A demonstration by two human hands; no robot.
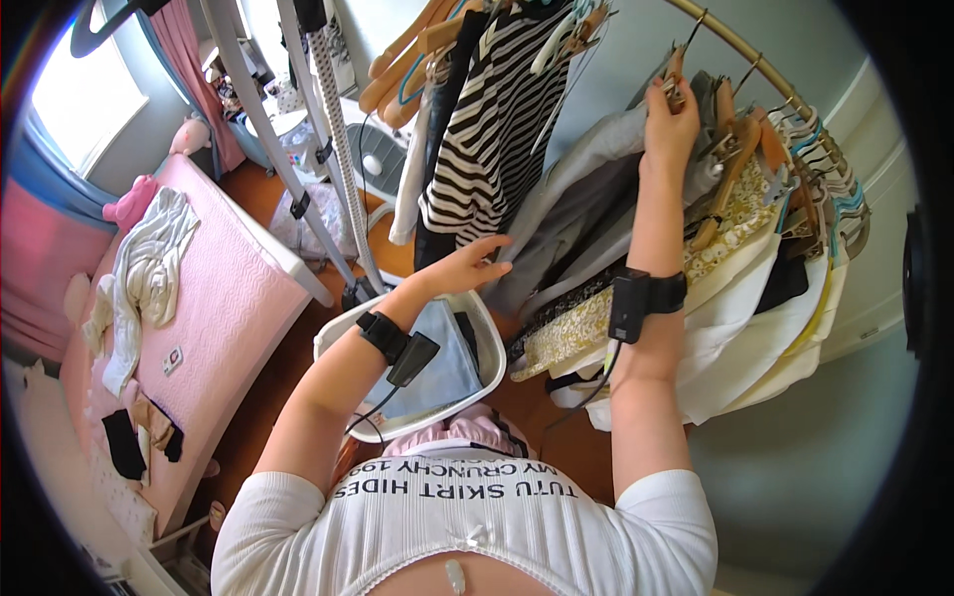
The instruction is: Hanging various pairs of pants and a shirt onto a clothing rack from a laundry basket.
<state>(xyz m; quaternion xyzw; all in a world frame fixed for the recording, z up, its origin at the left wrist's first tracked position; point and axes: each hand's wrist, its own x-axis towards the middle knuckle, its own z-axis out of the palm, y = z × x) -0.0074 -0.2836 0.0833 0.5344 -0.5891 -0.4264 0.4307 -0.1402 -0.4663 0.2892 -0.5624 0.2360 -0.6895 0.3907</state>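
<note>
My right hand [672,123] is raised to the gold clothes rail [738,45], its fingers closed on the clip of a wooden clip hanger with a grey garment [596,160] on it. Lower down, my left hand [473,266] has its fingers apart beside the lower part of that grey garment; whether it touches the cloth I cannot tell. A black-and-white striped top [499,127] hangs just left of the grey garment. Below my left hand stands a white laundry basket [492,357] with folded light-blue cloth [436,365] inside, close to my body.
More clothes, including a yellow floral garment [566,335] and white ones [730,350], hang at the right. Grey metal poles [261,127] rise left of the basket. A pink-covered bed [223,298] with loose clothes on it stands further left. Empty wooden hangers [406,59] hang near the top.
</note>
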